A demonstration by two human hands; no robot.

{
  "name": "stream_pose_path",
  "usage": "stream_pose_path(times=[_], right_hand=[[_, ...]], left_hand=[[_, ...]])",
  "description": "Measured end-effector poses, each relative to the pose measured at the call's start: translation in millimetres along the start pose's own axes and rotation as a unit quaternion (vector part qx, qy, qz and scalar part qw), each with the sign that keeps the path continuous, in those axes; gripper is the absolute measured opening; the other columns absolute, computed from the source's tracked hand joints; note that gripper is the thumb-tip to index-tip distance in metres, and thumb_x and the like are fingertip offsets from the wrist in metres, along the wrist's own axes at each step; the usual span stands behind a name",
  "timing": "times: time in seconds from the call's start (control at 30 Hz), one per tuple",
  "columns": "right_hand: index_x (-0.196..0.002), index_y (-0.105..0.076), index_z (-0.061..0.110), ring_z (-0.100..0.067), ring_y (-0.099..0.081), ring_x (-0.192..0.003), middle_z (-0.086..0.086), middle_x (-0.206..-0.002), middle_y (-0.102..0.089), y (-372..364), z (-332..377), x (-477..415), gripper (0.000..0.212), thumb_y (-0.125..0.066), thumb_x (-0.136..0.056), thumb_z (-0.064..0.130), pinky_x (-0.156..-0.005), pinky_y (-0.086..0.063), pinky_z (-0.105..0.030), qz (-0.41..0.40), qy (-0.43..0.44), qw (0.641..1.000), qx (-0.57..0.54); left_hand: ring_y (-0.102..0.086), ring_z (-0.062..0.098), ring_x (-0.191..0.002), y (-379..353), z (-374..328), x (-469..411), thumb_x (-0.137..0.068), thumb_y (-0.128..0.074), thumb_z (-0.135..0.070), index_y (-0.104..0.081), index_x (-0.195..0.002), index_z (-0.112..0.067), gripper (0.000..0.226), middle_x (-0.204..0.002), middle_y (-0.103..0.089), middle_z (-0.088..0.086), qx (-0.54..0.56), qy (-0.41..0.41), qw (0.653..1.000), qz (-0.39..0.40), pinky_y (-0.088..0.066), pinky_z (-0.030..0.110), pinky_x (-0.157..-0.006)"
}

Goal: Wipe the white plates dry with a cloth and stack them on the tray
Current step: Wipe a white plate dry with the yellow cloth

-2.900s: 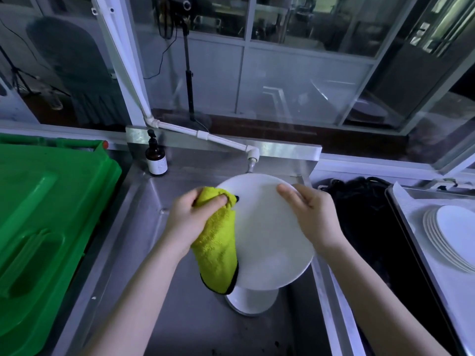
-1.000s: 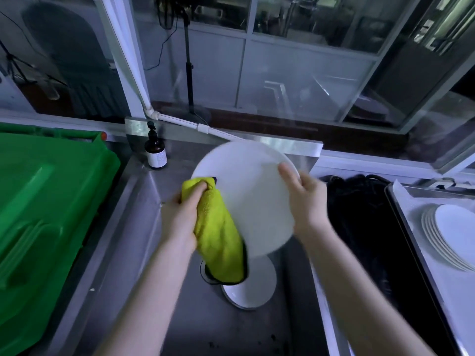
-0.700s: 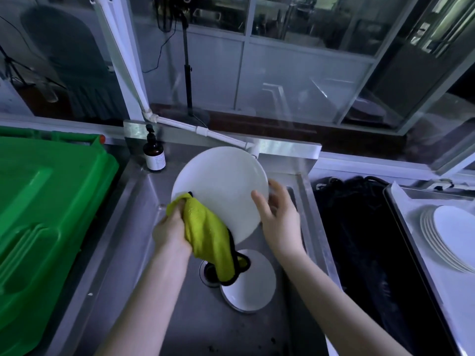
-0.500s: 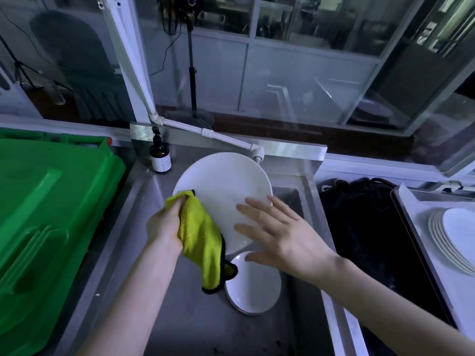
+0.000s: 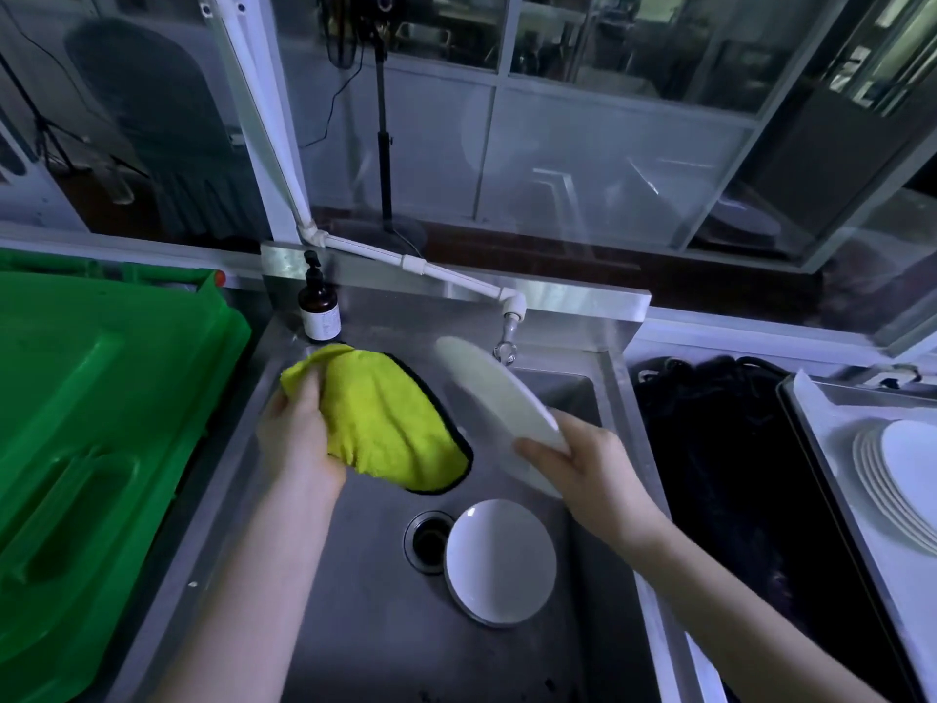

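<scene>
Head view: left hand (image 5: 299, 438) clutches the yellow microfibre cloth (image 5: 385, 423); right hand (image 5: 583, 464) pinches the tilted round white plate (image 5: 492, 398) by its rim, well apart from the cloth.

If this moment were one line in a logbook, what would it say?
left hand: holds yellow cloth | right hand: holds tilted white plate, apart from cloth | sink: one plate left

Pump bottle (image 5: 318, 309) label: pale, print too small to read.
Green bin lid (image 5: 101, 449): no lettering visible.
Plates, cloth, sink, tray: no marks visible.
Readable text overall: none.
</scene>
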State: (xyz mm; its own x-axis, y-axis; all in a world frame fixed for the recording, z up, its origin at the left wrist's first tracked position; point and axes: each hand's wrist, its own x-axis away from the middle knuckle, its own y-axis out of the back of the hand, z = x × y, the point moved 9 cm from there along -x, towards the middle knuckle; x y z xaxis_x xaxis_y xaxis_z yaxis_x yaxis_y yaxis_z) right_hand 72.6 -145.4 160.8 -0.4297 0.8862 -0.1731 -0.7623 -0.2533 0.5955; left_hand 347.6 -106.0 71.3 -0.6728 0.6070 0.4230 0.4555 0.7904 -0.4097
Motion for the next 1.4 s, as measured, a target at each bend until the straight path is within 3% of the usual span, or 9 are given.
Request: stream_pose_path(times=[0.17, 0.27, 0.37, 0.53, 0.7, 0.93, 1.13, 1.23, 1.4], right_hand=[[-0.088, -0.068, 0.02, -0.007, -0.057, -0.069, 0.004, -0.072, -0.064, -26.3, -3.2, 9.3, 0.012, -0.067, -0.088, 0.032, -0.062, -0.046, -0.026, 0.011, -0.069, 0.981, -0.183], [-0.084, -0.064, 0.006, -0.018, -0.053, -0.072, -0.007, -0.075, -0.06, -20.3, -4.7, 1.4, 0.024, -0.067, -0.087, 0.03, -0.065, -0.042, -0.038, -0.037, -0.088, 0.962, -0.256], [-0.079, -0.062, 0.005, -0.014, -0.049, -0.066, -0.003, -0.068, -0.056, -8.7, 2.0, -2.7, 0.021, -0.065, -0.089, 0.024, -0.06, -0.04, -0.034, -0.048, -0.064, 0.971, -0.224], [-0.075, -0.058, 0.003, -0.009, -0.044, -0.061, -0.006, -0.062, -0.051, -6.0, 9.0, 4.6, 0.029, -0.063, -0.086, 0.029, -0.055, -0.036, -0.03, -0.027, -0.048, 0.99, -0.129], [-0.077, -0.06, 0.0, -0.01, -0.045, -0.063, 0.0, -0.064, -0.054, -0.8, 4.0, -3.8, 0.025, -0.068, -0.094, 0.017, -0.058, -0.038, -0.031, -0.051, -0.075, 0.981, -0.173], [-0.073, -0.051, -0.003, -0.011, -0.04, -0.059, 0.002, -0.061, -0.045, -7.7, 4.9, 7.9, 0.035, -0.064, -0.086, 0.026, -0.054, -0.032, -0.03, -0.019, -0.056, 0.99, -0.129], [-0.08, -0.057, -0.007, -0.016, -0.045, -0.067, -0.018, -0.068, -0.052, -10.2, -7.6, 7.1, 0.027, -0.067, -0.094, 0.013, -0.062, -0.036, -0.034, -0.024, -0.091, 0.974, -0.207], [-0.087, -0.065, -0.003, -0.022, -0.054, -0.073, -0.033, -0.082, -0.059, -11.6, -12.3, 9.1, 0.026, -0.068, -0.088, 0.022, -0.066, -0.041, -0.04, -0.019, -0.103, 0.959, -0.262], [-0.098, -0.075, 0.01, -0.034, -0.072, -0.087, -0.021, -0.095, -0.074, -0.5, -30.2, 28.3, 0.028, -0.076, -0.082, 0.033, -0.073, -0.056, -0.045, -0.009, -0.138, 0.933, -0.331]], left_hand=[[-0.063, 0.001, -0.109, -60.5, -13.1, 71.5, -0.08, -0.065, -0.04, -0.063, -0.123, -0.038, 0.042, -0.119, -0.069, -0.016, -0.177, -0.171, 0.95, 0.193, -0.051, 0.02, -0.09], [-0.047, 0.001, -0.13, -94.1, -6.4, 114.2, -0.088, -0.061, -0.033, -0.052, -0.136, -0.034, 0.049, -0.139, -0.053, -0.011, -0.324, -0.31, 0.824, 0.347, -0.037, 0.02, -0.107], [-0.043, 0.006, -0.133, -107.2, -12.7, 122.8, -0.094, -0.056, -0.02, -0.05, -0.141, -0.017, 0.047, -0.141, -0.048, -0.006, -0.391, -0.417, 0.729, 0.377, -0.03, 0.017, -0.109], [-0.048, 0.023, -0.13, -104.0, -20.1, 90.3, -0.099, -0.05, -0.008, -0.05, -0.139, -0.01, 0.04, -0.134, -0.047, -0.009, -0.415, -0.381, 0.777, 0.282, -0.03, 0.017, -0.107], [-0.046, 0.018, -0.125, -108.8, -7.0, 139.3, -0.098, -0.051, -0.014, -0.055, -0.137, -0.01, 0.039, -0.136, -0.056, -0.003, -0.421, -0.505, 0.671, 0.344, -0.033, 0.024, -0.109], [-0.051, 0.028, -0.123, -113.7, -26.8, 100.8, -0.097, -0.052, -0.004, -0.057, -0.133, -0.004, 0.036, -0.134, -0.059, 0.008, -0.464, -0.452, 0.709, 0.279, -0.031, 0.021, -0.105], [-0.053, 0.027, -0.113, -123.6, -15.3, 146.1, -0.098, -0.049, -0.014, -0.062, -0.13, -0.011, 0.035, -0.129, -0.062, 0.0, -0.474, -0.536, 0.612, 0.338, -0.043, 0.039, -0.099], [-0.054, 0.028, -0.114, -128.2, -16.1, 136.0, -0.099, -0.047, -0.015, -0.061, -0.13, -0.009, 0.035, -0.129, -0.063, 0.002, -0.472, -0.523, 0.626, 0.333, -0.043, 0.037, -0.1], [-0.058, 0.036, -0.109, -111.0, -15.7, 85.3, -0.096, -0.053, 0.0, -0.063, -0.125, -0.003, 0.032, -0.123, -0.065, 0.012, -0.502, -0.438, 0.691, 0.279, -0.043, 0.038, -0.096]])
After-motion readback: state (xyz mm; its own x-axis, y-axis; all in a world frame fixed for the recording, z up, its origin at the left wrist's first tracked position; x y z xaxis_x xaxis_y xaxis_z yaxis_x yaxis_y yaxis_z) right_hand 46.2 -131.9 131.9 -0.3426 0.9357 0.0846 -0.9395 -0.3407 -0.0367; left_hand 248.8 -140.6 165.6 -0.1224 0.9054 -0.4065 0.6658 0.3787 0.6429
